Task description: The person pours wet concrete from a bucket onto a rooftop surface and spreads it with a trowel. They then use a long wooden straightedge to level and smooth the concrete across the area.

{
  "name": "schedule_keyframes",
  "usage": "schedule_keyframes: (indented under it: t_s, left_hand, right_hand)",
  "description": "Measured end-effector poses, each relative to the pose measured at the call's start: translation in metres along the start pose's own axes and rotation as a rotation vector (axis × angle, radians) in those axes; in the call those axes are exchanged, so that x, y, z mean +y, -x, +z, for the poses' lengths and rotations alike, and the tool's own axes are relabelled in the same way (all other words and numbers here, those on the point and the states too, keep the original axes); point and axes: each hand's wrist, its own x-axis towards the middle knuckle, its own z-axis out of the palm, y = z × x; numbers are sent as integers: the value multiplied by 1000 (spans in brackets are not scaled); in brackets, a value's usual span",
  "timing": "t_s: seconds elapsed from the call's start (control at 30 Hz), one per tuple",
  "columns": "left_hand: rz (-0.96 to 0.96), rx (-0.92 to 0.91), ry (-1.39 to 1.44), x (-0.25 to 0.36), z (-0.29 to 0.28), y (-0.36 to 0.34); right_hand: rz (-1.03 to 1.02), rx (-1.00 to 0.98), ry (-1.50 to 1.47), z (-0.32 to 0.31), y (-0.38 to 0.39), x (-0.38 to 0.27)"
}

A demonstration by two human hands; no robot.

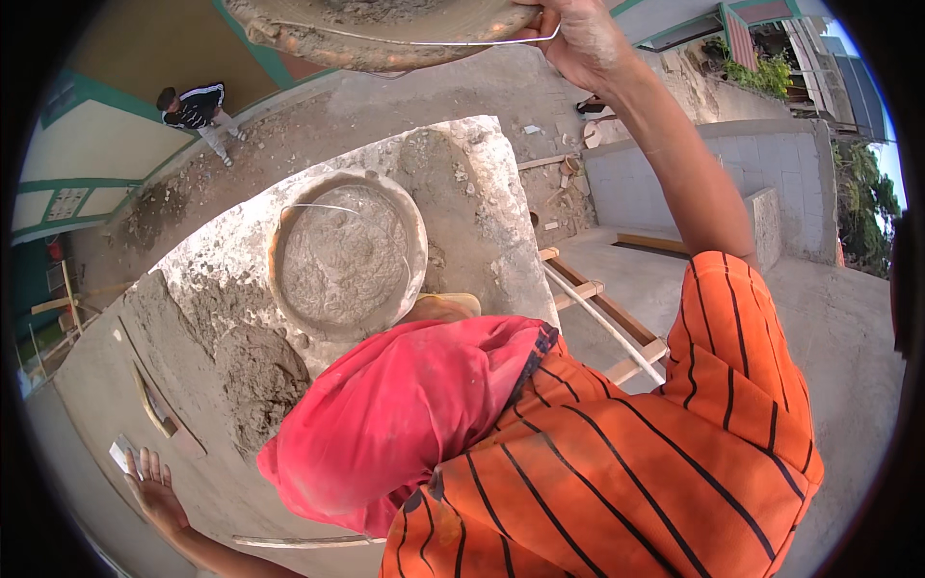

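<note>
At the top, my right hand point(578, 40) grips the rim of a mortar-crusted bucket point(332, 39) with a wire handle; some wet grey mix shows inside it. A second bucket point(337, 255), holding grey mortar, sits on the rough concrete ledge point(496, 164) in front of me. A heap of mortar point(258, 380) lies beside it. At lower left, my left hand point(154, 486) is open with spread fingers, close to a small pale flat object point(121, 455); whether it touches that is unclear. A long trowel-like tool point(162, 409) lies above that hand.
A person point(193, 118) in a dark top stands below at upper left. A wooden ladder point(588, 289) with a pale pole point(607, 318) leans at the ledge's right. A grey block wall point(694, 183), a green-trimmed building point(87, 154) and another person's dark shoe point(591, 106) are beyond.
</note>
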Motion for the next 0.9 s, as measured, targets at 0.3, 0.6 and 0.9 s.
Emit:
schedule_keyframes:
  t_s: [0.3, 0.6, 0.9]
  left_hand:
    - [-159, -109, -77, -122, -35, -140]
    - [-299, 154, -62, -205, -64, -46]
    - [-546, 202, 113, -285, -6, 119]
  right_hand:
    - [61, 1018, -314, -154, 162, 68]
    - [275, 1311, 264, -204, 190, 48]
    - [40, -157, 988, 97, -71, 147]
